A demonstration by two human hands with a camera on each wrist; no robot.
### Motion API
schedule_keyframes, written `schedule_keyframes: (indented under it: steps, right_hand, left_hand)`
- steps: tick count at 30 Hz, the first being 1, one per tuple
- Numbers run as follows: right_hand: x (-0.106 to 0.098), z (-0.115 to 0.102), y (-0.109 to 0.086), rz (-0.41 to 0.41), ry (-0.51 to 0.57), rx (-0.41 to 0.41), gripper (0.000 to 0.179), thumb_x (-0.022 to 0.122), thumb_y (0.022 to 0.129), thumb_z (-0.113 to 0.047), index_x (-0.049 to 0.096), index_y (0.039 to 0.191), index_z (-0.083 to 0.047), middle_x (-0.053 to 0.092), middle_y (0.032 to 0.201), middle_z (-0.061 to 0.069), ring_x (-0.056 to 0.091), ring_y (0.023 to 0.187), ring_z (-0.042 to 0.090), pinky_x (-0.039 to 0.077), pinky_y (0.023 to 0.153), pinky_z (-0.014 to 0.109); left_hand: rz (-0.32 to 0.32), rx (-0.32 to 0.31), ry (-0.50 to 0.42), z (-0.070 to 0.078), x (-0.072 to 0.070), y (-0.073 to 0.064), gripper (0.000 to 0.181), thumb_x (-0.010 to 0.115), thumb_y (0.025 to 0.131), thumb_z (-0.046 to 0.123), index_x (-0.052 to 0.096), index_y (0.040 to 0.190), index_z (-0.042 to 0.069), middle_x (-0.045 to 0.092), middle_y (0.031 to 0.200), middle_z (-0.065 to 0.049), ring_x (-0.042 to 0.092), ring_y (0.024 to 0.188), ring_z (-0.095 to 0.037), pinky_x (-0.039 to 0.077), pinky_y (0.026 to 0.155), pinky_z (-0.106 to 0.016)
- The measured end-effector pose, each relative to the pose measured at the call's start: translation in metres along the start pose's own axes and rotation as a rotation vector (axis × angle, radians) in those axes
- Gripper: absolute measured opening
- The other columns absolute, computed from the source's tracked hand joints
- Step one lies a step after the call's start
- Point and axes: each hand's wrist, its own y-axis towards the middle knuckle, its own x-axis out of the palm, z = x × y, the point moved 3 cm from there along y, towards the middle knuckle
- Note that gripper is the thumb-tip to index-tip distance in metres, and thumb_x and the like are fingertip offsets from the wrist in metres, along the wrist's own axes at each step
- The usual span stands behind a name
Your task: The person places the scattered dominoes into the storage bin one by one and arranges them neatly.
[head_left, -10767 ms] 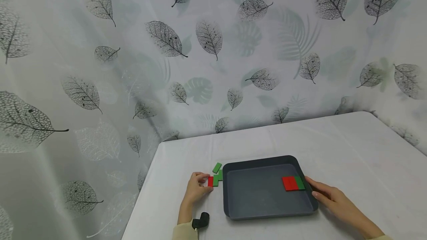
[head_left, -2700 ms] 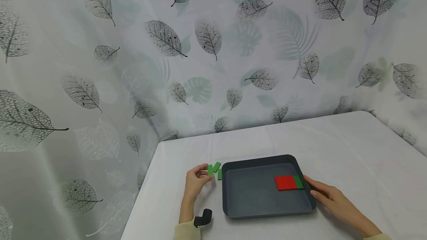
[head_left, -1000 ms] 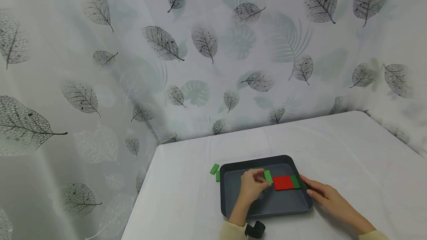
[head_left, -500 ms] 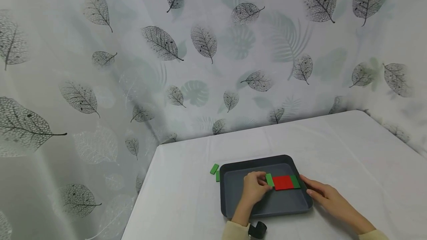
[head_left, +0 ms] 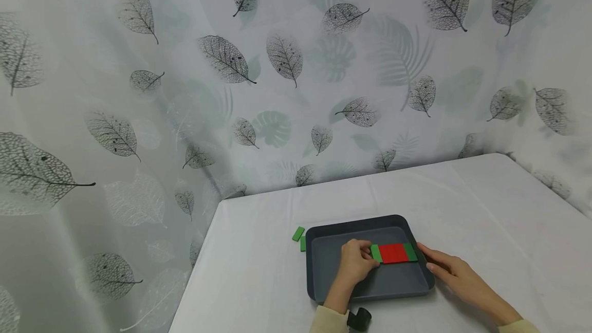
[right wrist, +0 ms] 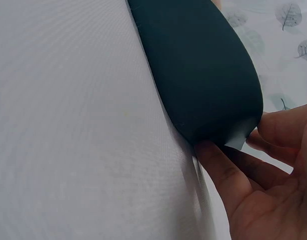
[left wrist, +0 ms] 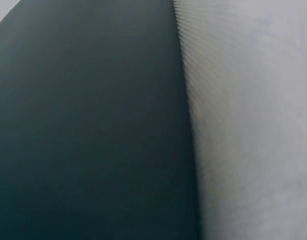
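Note:
My left hand reaches into the grey rectangular tray and pinches a flat green tile between thumb and fingers. That tile lies at the left end of a row, against several red tiles; a dark green tile ends the row beside the tray's right wall. My right hand holds the tray's right edge from outside. In the right wrist view, its thumb and fingers grip the dark tray wall. The left wrist view shows only dark tray wall and white cloth.
Two green tiles, one tilted and one upright, lie on the white table just left of the tray. A leaf-printed curtain hangs behind the table and along its left side.
My left hand has brought a green tile from the table into the tray and lowered it against the red tiles. Earlier, red tiles were added to the row. The right hand stays at the tray.

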Motion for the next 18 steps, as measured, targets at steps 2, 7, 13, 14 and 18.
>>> schedule_keyframes:
  steps: [2, 7, 13, 14, 18]
  right_hand:
    - [0.0001, 0.0002, 0.0, 0.001, -0.002, 0.001, 0.045, 0.057, 0.099, -0.016, 0.051, 0.14, 0.001, 0.052, 0.137, 0.019, 0.03, 0.118, -0.022, 0.039, 0.086, 0.004]
    - [0.0004, 0.0002, 0.0003, -0.008, 0.006, 0.009, 0.045, 0.056, 0.099, -0.017, 0.05, 0.14, 0.001, 0.053, 0.137, 0.022, 0.03, 0.118, -0.022, 0.04, 0.086, 0.005]
    - [-0.0001, -0.0012, 0.0007, -0.008, 0.016, 0.016, 0.045, 0.056, 0.099, -0.017, 0.05, 0.14, 0.002, 0.053, 0.136, 0.026, 0.031, 0.117, -0.022, 0.039, 0.086, 0.004]
    - [-0.0002, -0.0015, 0.0007, -0.008, 0.02, 0.015, 0.045, 0.056, 0.099, -0.017, 0.05, 0.14, 0.002, 0.053, 0.136, 0.026, 0.031, 0.117, -0.023, 0.039, 0.086, 0.004]
    - [-0.0008, -0.0022, 0.0001, -0.007, 0.033, 0.012, 0.045, 0.056, 0.099, -0.017, 0.05, 0.139, 0.003, 0.053, 0.139, 0.016, 0.03, 0.117, -0.023, 0.037, 0.086, 0.002]
  left_hand:
    - [-0.001, -0.001, 0.005, 0.0006, 0.0002, -0.0001, 0.044, 0.083, 0.068, -0.006, 0.071, 0.11, -0.005, 0.064, 0.084, -0.001, 0.057, 0.063, 0.002, 0.048, 0.058, -0.014]
    - [0.0, 0.002, 0.01, 0.0019, 0.0, -0.0009, 0.044, 0.083, 0.068, -0.008, 0.071, 0.11, -0.005, 0.064, 0.083, -0.002, 0.056, 0.062, 0.003, 0.048, 0.058, -0.014]
    - [-0.008, 0.014, 0.022, 0.0025, -0.0003, -0.0013, 0.045, 0.083, 0.068, -0.008, 0.07, 0.111, -0.006, 0.063, 0.083, -0.002, 0.055, 0.062, 0.004, 0.048, 0.058, -0.013]
    - [-0.01, 0.017, 0.021, 0.0028, -0.0003, -0.0015, 0.046, 0.083, 0.067, -0.008, 0.07, 0.111, -0.007, 0.063, 0.083, -0.002, 0.055, 0.062, 0.004, 0.048, 0.057, -0.013]
    - [-0.015, 0.034, 0.025, 0.0045, -0.0008, -0.0029, 0.048, 0.083, 0.067, -0.008, 0.069, 0.113, -0.008, 0.063, 0.084, -0.004, 0.055, 0.062, 0.003, 0.047, 0.057, -0.013]
